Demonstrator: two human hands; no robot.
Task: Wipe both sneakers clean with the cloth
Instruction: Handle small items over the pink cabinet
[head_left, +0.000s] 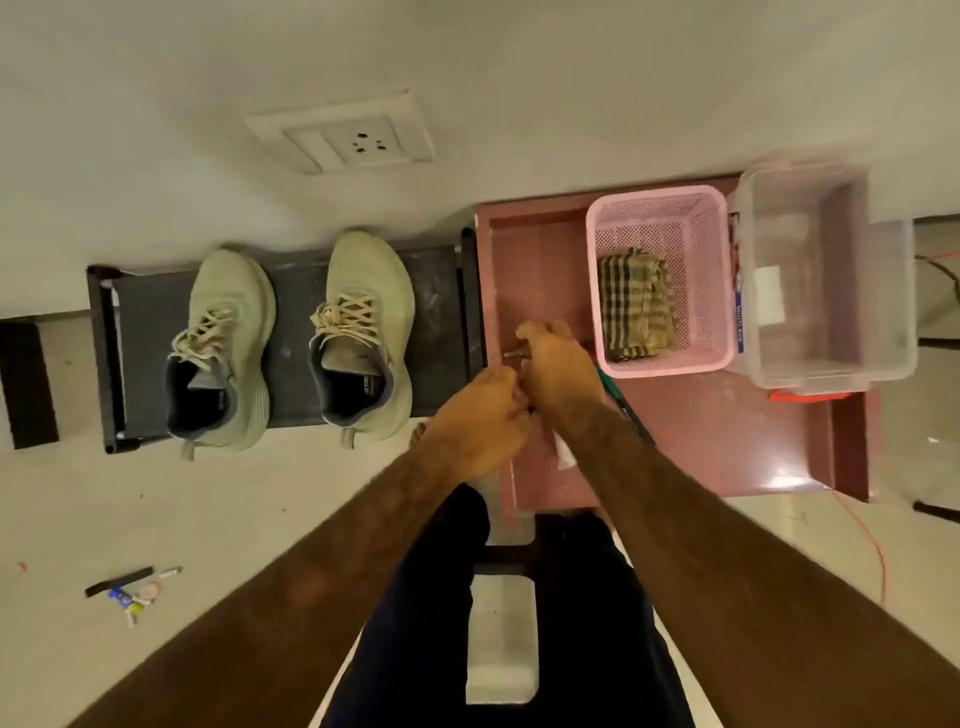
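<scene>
two pale green sneakers stand side by side on a low black rack (296, 275) against the wall, toes to the wall and heels toward me, with a gap of bare rack between them. in the head view, the far sneaker (223, 338) is at the picture's left and the near sneaker (363, 327) sits just beside a reddish tabletop (701, 441). neither hand touches them.

the cloth (636, 306), checked in tan and dark stripes, lies folded inside a pink basket (654, 195) at the back of that tabletop. a clear plastic box (831, 291) stands just beside the basket on its other side.

both arms reach out over the tabletop's near left corner. my left hand (483, 421) and right hand (556, 369) meet there, knuckles up, touching each other. the left fingers (506, 382) and the right fingers (530, 332) are curled in together; i cannot tell whether they pinch something small or nothing at all.

a green pen (608, 382) shows from under the right wrist. a few scraps (130, 592) lie on the floor at lower left.
</scene>
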